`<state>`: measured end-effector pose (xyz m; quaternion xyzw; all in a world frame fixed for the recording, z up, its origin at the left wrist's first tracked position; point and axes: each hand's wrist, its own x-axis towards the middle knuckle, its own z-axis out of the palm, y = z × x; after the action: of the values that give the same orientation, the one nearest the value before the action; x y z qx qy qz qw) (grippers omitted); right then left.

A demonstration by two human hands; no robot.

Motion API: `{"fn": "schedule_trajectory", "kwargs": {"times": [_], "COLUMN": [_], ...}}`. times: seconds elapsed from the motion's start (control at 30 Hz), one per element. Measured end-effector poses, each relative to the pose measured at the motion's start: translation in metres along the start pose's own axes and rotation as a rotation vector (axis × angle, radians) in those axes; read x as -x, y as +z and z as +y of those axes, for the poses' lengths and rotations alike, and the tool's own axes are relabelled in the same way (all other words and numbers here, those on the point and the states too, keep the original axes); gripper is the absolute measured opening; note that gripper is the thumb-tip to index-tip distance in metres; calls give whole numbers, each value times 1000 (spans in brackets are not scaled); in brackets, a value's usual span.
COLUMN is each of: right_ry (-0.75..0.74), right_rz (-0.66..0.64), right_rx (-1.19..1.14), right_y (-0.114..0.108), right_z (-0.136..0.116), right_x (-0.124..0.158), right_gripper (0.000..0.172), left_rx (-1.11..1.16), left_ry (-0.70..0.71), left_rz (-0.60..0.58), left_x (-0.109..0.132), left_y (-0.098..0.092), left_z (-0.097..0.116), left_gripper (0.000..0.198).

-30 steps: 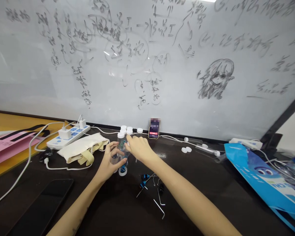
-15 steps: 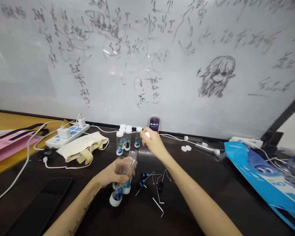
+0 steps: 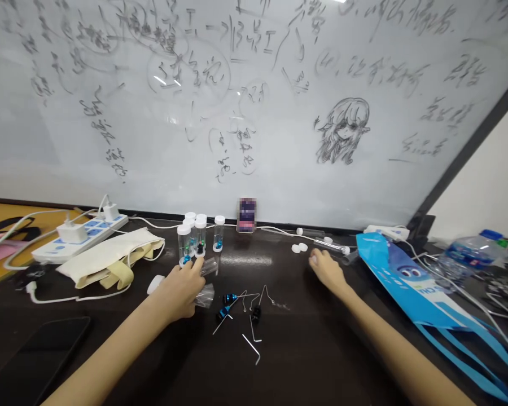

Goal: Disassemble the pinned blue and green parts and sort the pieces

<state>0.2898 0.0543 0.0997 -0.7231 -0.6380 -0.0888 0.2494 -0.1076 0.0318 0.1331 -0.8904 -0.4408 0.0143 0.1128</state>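
My left hand point(image 3: 180, 287) is closed round clear plastic tubes point(image 3: 206, 280), whose open ends stick out to the right just above the dark table point(image 3: 322, 349). A white cap point(image 3: 154, 283) shows at the hand's left side. Just beyond the hand stand three of several capped vials point(image 3: 200, 237) with blue bits inside. To the right of the hand lie small blue and black components with wire leads point(image 3: 231, 299). My right hand point(image 3: 327, 269) rests on the table with fingers curled, just below two loose white caps point(image 3: 298, 247). What it holds, if anything, is hidden.
A phone point(image 3: 246, 215) leans on the whiteboard. Capped tubes point(image 3: 332, 243) lie behind the right hand. At the left are a cloth bag point(image 3: 105, 256), a power strip point(image 3: 78, 231) and a black phone point(image 3: 34, 361). A blue bag point(image 3: 406, 279) and water bottle point(image 3: 469, 255) are at the right.
My left hand pulled the tubes back from the vial group and down toward the table. My right hand swung right from the vials to beside the loose caps. The view panned right.
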Motion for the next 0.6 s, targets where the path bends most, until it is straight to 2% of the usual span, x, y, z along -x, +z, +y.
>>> {"fn": "schedule_trajectory", "kwargs": {"times": [0.07,0.13,0.23,0.33,0.47,0.5,0.6], "right_ry": [64,86,50,-166,-393,-484,-581], "right_rz": [54,97,175,221,76,-35,-148], "right_rx": [49,77,111,153,77,-33,-140], "right_y": [1,3,6,8,11,12,13], "right_z": [29,45,39,0,-74,-92,-136], "right_x": [-7,-12,-16,-10,11,18,37], "right_gripper": [17,16,21,26,26,25,21], "left_rx": [-48,-82,-122,-141,-131,-124,-112], "left_ry": [7,24,31,13,12,20,46], "left_rz": [-6,2,21,34,60,67,79], "left_x": [0,-1,-6,-14,-27,-30,-34], "left_y": [4,5,4,3,7,8,6], "left_z": [-1,-2,-2,1,11,14,17], "left_gripper": [31,34,28,24,29,28,27]}}
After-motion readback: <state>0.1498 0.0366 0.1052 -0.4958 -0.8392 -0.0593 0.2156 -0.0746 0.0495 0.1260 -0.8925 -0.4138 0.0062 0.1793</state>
